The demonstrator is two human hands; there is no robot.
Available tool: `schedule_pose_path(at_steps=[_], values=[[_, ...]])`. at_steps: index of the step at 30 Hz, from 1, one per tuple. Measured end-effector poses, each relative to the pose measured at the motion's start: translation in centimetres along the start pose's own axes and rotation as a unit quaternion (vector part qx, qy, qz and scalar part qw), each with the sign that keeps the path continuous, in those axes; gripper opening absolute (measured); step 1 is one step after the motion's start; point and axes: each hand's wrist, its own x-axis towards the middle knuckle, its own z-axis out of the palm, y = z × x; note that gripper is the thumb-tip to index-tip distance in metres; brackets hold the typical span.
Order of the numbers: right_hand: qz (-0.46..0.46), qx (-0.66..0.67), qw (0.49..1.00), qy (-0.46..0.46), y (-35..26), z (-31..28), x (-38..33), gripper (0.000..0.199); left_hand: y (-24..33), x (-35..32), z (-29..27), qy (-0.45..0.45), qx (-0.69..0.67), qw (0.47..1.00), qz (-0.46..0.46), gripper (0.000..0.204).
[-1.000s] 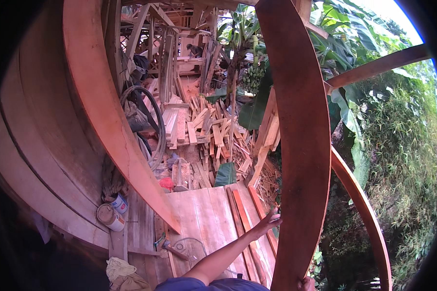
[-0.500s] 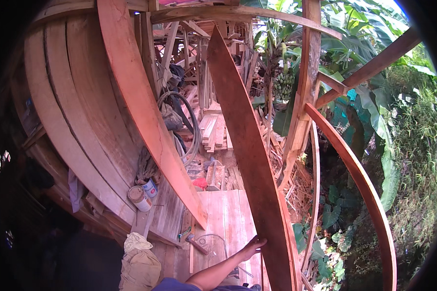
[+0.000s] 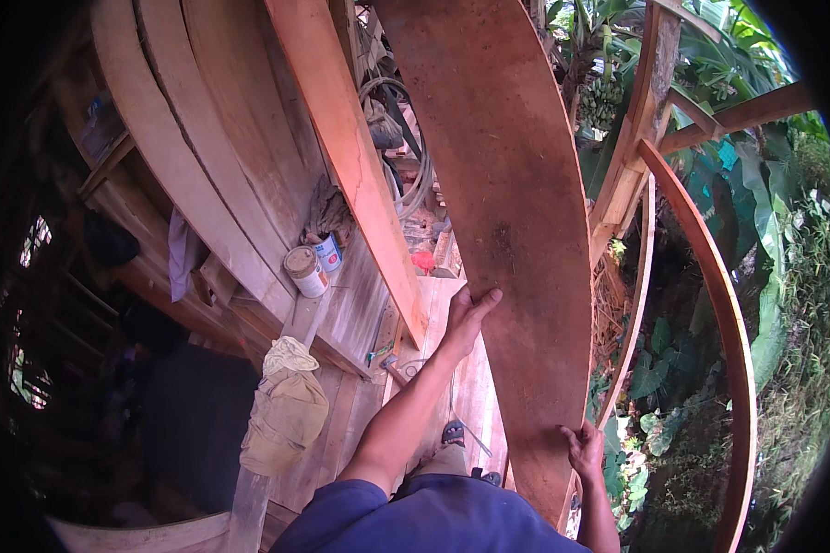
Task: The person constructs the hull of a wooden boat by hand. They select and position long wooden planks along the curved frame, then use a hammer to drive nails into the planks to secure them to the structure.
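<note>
Brown plank: a long, broad, curved brown plank [image 3: 512, 194] stands tilted before you, running from the top edge of the view down to just right of your body, its flat face toward you.
Your left hand: your left hand [image 3: 468, 318] grasps the plank's left edge, thumb laid on the face, the other fingers partly hidden at the edge.
Your right hand: your right hand [image 3: 585, 449] grips the right edge, lower down, close to your body.
Your body: you wear a blue shirt [image 3: 433, 518]; one sandalled foot [image 3: 454, 431] shows on the floorboards [image 3: 477, 382].
Left side: an orange-toned plank [image 3: 355, 170] slants down beside a curved board wall [image 3: 217, 120]. At the wall's foot, a brown-topped can [image 3: 312, 281] stands just beside a blue-and-white can [image 3: 330, 252].
Lower left: a tan cloth [image 3: 286, 405] drapes over a narrow beam [image 3: 246, 511]; a hammer [image 3: 394, 370] lies on the floor near your left forearm.
Behind the plank: a coiled hose [image 3: 422, 180] shows between the two planks.
Right side: a wooden post [image 3: 644, 120], a curved rib [image 3: 717, 304] and green leaves [image 3: 770, 295].
</note>
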Motion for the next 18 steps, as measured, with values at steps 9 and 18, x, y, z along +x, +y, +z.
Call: schedule_pose_path(at_steps=[9, 18], values=[[-0.112, 0.101, 0.982, -0.11, -6.3, 6.0, 21.6, 0.038, 9.8, 9.3, -4.2, 0.049, 0.009, 0.99, 0.132, 0.037], [-0.152, 0.045, 0.987, 0.001, -11.7, 12.4, 30.9, 0.032, 13.5, 14.7, -8.8, 0.195, 0.015, 0.953, 0.233, 0.041]])
